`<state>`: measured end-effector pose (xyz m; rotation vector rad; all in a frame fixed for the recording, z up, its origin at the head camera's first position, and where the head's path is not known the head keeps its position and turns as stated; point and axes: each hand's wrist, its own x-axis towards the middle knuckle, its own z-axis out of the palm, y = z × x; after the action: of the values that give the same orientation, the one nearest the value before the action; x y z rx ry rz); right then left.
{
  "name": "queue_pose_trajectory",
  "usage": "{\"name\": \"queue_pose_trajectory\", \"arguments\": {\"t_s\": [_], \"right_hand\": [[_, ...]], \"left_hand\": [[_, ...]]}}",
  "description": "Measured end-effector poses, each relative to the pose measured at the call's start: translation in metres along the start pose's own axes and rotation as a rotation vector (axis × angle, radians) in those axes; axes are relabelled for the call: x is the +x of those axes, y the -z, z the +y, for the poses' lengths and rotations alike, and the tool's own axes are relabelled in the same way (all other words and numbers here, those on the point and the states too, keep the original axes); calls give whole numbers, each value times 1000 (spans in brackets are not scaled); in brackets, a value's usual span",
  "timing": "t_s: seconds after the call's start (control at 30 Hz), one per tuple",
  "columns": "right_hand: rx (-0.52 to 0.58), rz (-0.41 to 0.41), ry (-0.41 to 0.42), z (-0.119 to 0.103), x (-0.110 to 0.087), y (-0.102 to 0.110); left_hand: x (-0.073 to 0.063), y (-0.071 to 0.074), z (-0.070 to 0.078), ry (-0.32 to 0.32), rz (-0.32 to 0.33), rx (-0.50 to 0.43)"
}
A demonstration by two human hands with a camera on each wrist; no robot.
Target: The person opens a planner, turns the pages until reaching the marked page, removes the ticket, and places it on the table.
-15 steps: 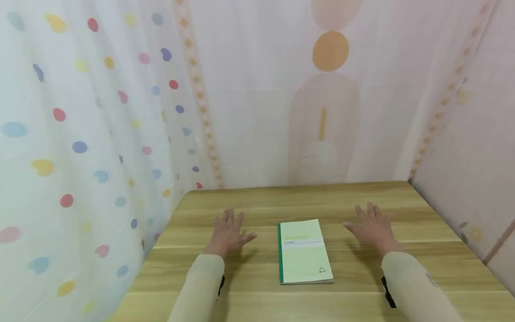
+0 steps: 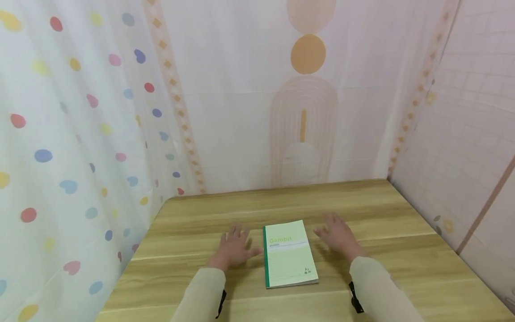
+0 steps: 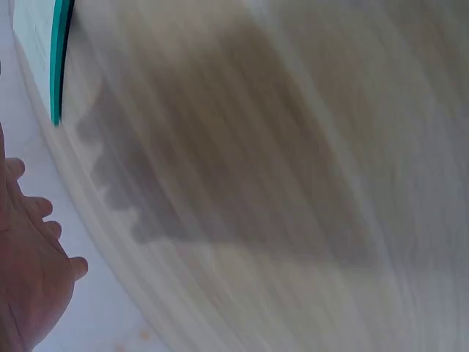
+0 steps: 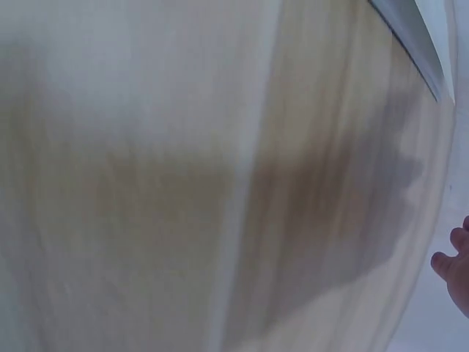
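Note:
A pale green notebook (image 2: 287, 264) with a dark green spine and the word Gambit on its cover lies shut on the wooden table. On its left side is my left hand (image 2: 235, 250), fingers spread, thumb pointing at the spine. My right hand (image 2: 338, 235) hovers by the notebook's right edge, its fingers loosely extended. Both hands hold nothing. In the left wrist view the spine (image 3: 57, 66) shows at the top left, and the hand casts a shadow on the wood. The right wrist view catches the notebook's page edge (image 4: 414, 37) at the top right.
The wood-grain table (image 2: 193, 214) reaches back to a patterned curtain (image 2: 241, 134). A dotted curtain (image 2: 100, 156) hangs along the left side, and another pale curtain (image 2: 462, 147) borders the right edge.
Both hands have come inward, nearer to the notebook's sides, and the right hand's fingers are less spread. The head view has shifted to the right; the notebook still lies on the table.

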<state>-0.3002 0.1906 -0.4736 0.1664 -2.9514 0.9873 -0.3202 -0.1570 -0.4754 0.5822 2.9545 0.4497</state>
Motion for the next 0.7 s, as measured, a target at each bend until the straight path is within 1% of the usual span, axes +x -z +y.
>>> {"name": "queue_pose_trajectory", "arguments": {"t_s": [0.13, 0.2, 0.3, 0.4, 0.53, 0.7], "right_hand": [[109, -3, 17, -4, -3, -17], [154, 0, 16, -7, -5, -24], [189, -33, -13, -10, -10, -35], [192, -37, -33, -11, -9, -42], [173, -28, -41, -8, -7, -47], [126, -63, -52, -6, -11, -48]], "left_hand": [[-1, -10, 14, -50, -51, -82], [-3, -14, 18, -60, -73, -120], [-8, -22, 19, -57, -117, -161], [-10, -27, 18, -48, -140, -168], [-10, -27, 17, -61, -152, -164], [-9, -27, 17, -76, -169, -152]]}}
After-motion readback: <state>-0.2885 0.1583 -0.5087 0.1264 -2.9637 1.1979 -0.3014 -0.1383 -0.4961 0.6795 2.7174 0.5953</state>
